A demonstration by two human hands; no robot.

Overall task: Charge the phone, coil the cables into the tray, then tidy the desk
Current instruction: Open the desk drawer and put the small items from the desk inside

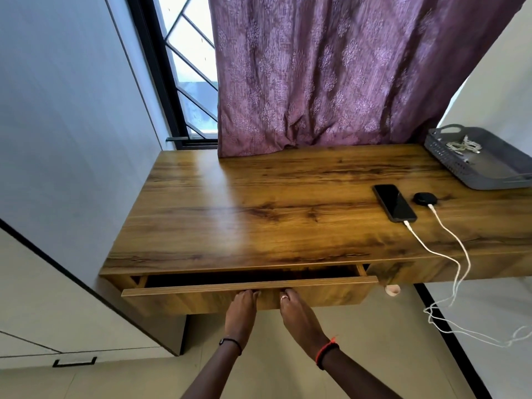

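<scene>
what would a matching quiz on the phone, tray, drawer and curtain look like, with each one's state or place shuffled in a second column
Things
1. phone
2. tray
3. drawer
4. curtain

States or places
A. slightly open, left hand and right hand touching its front
B. hangs behind the desk
C. holds white cables
D. lies screen up, charge cable plugged in

Pairs: 1-D, 2-C, 3-A, 4-B

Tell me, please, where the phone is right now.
In the head view, the phone lies on the right side of the desk, just left of a round black device and in front of the grey tray, a white cable plugged in.
</scene>
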